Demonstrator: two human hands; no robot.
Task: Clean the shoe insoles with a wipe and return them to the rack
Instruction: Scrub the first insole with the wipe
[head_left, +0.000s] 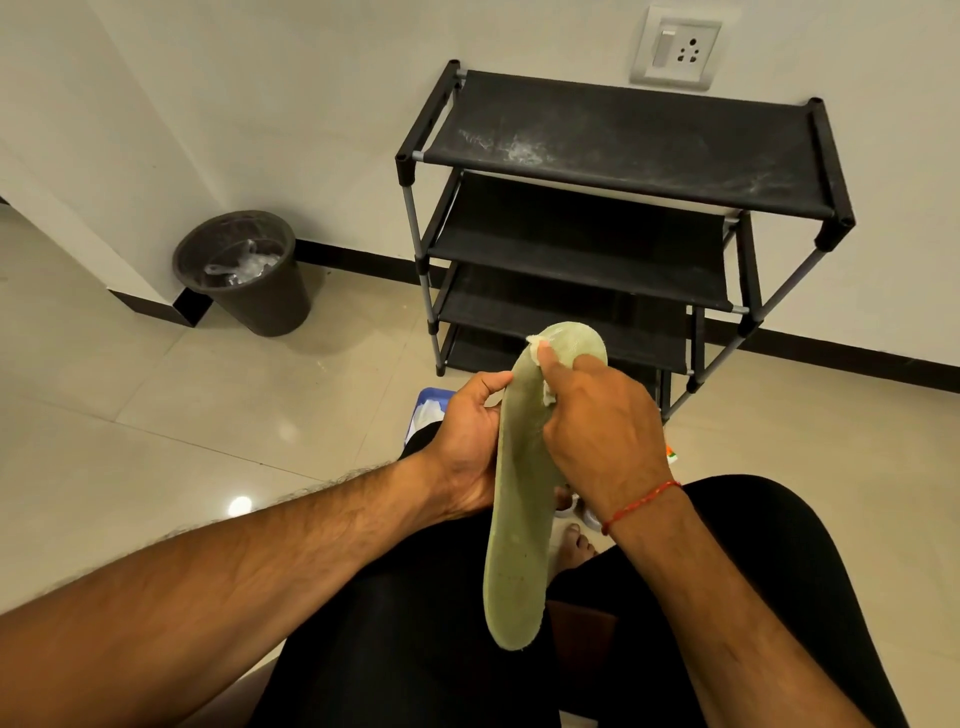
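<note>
A pale green insole (519, 519) stands upright over my lap, toe end up. My left hand (467, 436) grips its left edge near the middle, thumb on the front. My right hand (597, 421) pinches a crumpled white wipe (540, 374) and presses it against the insole's upper part. The black shoe rack (623, 145) stands against the wall ahead, its shelves bare, the top one dusty.
A dark waste bin (244, 270) with a plastic liner sits at the wall corner on the left. A blue pack of wipes (428, 410) lies on the tiled floor behind my left hand. My legs and bare feet (571, 540) are below. A wall socket (675, 52) is above the rack.
</note>
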